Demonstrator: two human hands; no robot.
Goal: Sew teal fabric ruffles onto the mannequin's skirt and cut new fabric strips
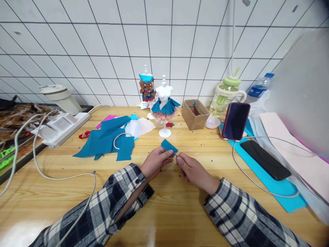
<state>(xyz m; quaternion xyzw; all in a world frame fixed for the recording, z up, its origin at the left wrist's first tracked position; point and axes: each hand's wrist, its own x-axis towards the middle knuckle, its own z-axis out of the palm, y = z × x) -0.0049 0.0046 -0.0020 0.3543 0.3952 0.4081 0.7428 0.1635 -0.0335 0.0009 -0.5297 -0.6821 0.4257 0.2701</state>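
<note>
One small, flat blue strip (168, 144) is pinched in the left hand (155, 163), in front of the white mannequin (164, 92); the right hand (191, 168) grips a slim tool (175, 154), mostly hidden, at the strip's edge. Pleated blue over ruffled pink forms the mannequin's skirt (166, 109). Left of the mannequin lie creased blue sheets (102, 137), one jagged-edged; to its right stands an open cardboard box (194, 120). Beneath the mannequin spreads a glossy, wood-grained table (164, 212) dotted with scraps; behind it rises a white wall (159, 37) gridded with dark lines.
</note>
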